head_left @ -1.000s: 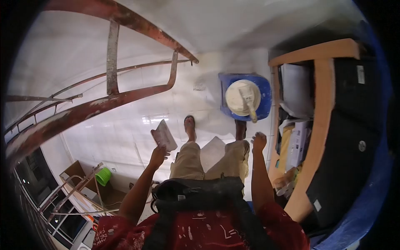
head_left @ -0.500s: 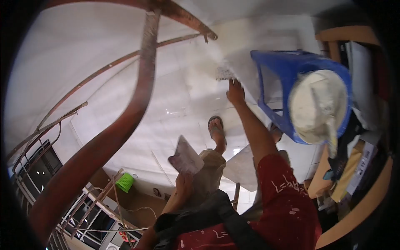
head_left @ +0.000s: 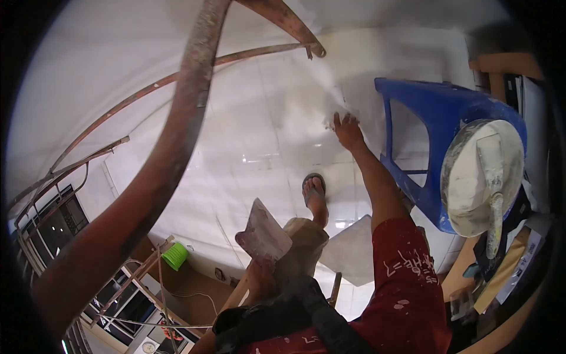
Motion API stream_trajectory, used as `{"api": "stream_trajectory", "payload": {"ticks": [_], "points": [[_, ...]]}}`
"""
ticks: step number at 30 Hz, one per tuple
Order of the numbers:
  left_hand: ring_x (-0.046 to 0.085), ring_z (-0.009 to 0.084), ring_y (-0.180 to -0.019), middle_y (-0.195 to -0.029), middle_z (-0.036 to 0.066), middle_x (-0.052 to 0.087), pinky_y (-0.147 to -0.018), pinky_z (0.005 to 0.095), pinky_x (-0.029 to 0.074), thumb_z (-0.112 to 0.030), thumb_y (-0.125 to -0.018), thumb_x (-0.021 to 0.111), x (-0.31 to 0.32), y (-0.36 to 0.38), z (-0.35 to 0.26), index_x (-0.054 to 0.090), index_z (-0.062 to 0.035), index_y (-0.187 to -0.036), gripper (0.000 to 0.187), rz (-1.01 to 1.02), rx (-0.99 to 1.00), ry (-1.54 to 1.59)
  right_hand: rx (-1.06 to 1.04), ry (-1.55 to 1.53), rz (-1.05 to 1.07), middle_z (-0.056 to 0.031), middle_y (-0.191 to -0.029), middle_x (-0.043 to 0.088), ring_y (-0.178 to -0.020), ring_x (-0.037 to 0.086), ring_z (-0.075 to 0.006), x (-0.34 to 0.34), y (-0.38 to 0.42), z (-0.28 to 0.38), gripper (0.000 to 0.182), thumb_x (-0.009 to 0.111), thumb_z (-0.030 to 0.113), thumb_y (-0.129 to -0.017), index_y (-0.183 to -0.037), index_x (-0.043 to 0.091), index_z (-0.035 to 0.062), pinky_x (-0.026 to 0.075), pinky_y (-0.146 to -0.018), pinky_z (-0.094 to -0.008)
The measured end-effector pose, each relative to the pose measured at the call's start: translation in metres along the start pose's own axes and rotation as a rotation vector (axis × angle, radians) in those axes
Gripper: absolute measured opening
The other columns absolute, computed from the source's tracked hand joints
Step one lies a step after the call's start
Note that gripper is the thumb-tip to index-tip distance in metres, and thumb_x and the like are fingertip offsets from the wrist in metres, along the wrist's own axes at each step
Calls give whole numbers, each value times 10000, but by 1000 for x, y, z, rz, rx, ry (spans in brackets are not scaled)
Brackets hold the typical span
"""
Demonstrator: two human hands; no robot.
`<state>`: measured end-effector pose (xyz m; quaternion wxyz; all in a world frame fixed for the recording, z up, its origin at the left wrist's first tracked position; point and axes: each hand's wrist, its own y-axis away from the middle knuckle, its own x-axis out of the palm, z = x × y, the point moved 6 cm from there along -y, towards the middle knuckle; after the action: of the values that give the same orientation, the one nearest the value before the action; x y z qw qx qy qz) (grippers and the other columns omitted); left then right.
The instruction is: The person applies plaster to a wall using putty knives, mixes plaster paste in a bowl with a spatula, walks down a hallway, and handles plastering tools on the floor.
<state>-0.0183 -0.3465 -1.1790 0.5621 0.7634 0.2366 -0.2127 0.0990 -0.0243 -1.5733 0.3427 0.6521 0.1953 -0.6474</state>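
Note:
My left hand (head_left: 260, 282) is closed on the lower end of a flat, putty-smeared plate (head_left: 263, 231), held up in front of my knee. My right arm stretches forward, and my right hand (head_left: 349, 134) presses a flat putty scraper (head_left: 331, 123) against the pale surface ahead. Most of that scraper is hidden by my fingers. To the right, a round tub of white putty (head_left: 466, 183) sits on a blue plastic stool (head_left: 407, 97). A putty-coated spatula (head_left: 494, 177) lies across the tub.
Rusty scaffold tubes (head_left: 171, 153) cross the left side close to me. A grey board (head_left: 351, 253) lies by my sandalled foot (head_left: 314, 192). Wooden shelving (head_left: 507, 65) with papers stands at right. A green basket (head_left: 175, 256) is lower left.
The view has shifted, so stool and tub appear farther right and lower. My right hand has turned, its fingers now spread over the scraper. My left hand still holds the plate.

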Motion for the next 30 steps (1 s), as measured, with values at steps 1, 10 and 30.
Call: {"api": "stream_trajectory", "payload": {"ticks": [1, 10, 30], "points": [[536, 176, -773, -839, 69, 585, -679, 337, 418, -225, -986, 507, 2, -1, -7, 580, 6, -1031, 247, 12, 87, 34, -15, -27, 4, -273, -1057, 655, -988, 657, -416, -7, 2, -1, 465, 524, 122, -891, -1343, 490, 14, 511, -839, -544], [596, 304, -822, -889, 183, 632, -763, 401, 471, -245, -968, 432, 16, 10, 21, 550, 63, -1113, 360, -72, 321, -74, 447, -1137, 205, -248, -778, 640, -781, 629, -440, -142, 119, -1, 277, 613, 275, -792, -827, 613, 0, 488, -727, -505], [577, 92, -813, -955, 38, 592, -688, 250, 488, -119, -948, 543, 3, 311, -319, 485, -32, -1189, 262, 495, 678, 608, 448, -1660, -258, -91, -1080, 660, -974, 629, -163, -665, 405, -207, 356, 580, 60, -912, -1254, 528, -22, 496, -852, -307]]}}
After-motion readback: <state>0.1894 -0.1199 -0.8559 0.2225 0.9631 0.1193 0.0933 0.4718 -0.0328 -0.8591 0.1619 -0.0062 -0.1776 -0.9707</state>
